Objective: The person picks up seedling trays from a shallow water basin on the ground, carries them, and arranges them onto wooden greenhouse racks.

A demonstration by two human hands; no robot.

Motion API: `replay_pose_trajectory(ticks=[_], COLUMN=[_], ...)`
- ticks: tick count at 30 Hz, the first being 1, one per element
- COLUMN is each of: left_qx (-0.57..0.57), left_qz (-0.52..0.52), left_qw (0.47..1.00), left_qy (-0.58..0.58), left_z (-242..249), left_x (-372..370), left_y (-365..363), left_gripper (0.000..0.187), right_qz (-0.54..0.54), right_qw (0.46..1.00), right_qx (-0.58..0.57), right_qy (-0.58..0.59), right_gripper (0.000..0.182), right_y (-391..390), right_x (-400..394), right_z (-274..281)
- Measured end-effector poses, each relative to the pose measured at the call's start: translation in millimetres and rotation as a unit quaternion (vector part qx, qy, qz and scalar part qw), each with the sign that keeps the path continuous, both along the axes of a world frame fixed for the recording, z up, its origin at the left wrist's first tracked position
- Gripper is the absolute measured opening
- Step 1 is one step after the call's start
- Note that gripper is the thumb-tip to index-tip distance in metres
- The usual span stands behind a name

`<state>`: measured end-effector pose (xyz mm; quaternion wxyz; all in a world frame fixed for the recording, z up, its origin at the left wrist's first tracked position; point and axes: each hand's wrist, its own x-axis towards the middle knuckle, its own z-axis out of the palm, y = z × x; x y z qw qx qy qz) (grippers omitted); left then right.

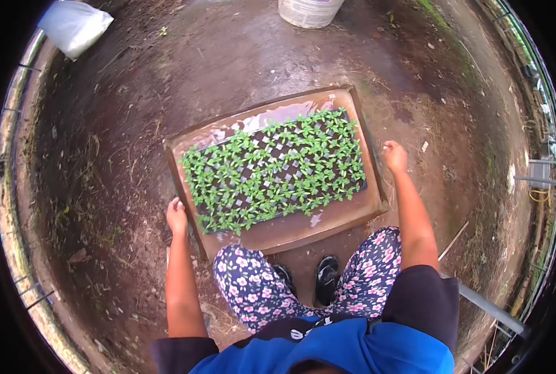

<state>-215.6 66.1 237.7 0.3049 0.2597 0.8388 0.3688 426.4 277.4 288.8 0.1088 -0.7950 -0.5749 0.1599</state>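
Observation:
A black seedling tray (278,215) full of small green seedlings (278,168) sits in a shallow brown basin (327,232) with water in it. Beside the basin's left side is my left hand (177,216), its fingers curled in and nothing visible in them. My right hand (395,157) hovers just off the basin's right side, fingers likewise curled with nothing seen in them. Neither hand touches the seedling tray. Whether the left fingers brush the basin's edge is hard to make out.
At the far side stands a whitish bucket (309,11). A white plastic sack (75,28) lies at the upper left. My knees and dark shoes (326,277) are close to the basin's near edge. A grey pipe (493,310) runs at the lower right.

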Motion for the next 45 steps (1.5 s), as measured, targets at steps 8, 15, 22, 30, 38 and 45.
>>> replay_pose_trajectory(ticks=[8, 15, 22, 30, 38, 45], left_qx=[0.075, 0.1, 0.03, -0.039, -0.05, -0.049], left_qz=[0.005, -0.14, -0.312, -0.308, -0.293, -0.308], left_qw=[0.996, 0.984, 0.947, 0.949, 0.954, 0.949], left_qy=[0.036, -0.036, 0.069, 0.044, 0.03, 0.032], left_z=[6, 68, 92, 59, 68, 67], left_x=[33, 133, 162, 145, 144, 150], left_y=[20, 68, 57, 50, 53, 56], left_gripper=[0.024, 0.024, 0.022, 0.027, 0.022, 0.026], right_qz=[-0.006, 0.143, 0.181, 0.193, 0.179, 0.157], right_qw=[0.998, 0.986, 0.981, 0.977, 0.98, 0.984], right_qx=[-0.039, 0.041, 0.037, 0.043, -0.005, -0.016], right_qy=[0.047, 0.078, 0.066, 0.076, 0.088, 0.078], right_gripper=[0.019, 0.015, 0.014, 0.017, 0.018, 0.017], right_y=[-31, -49, -55, -45, -45, -45], right_x=[-36, -115, -121, -111, -108, -107], right_z=[21, 45, 30, 16, 18, 13])
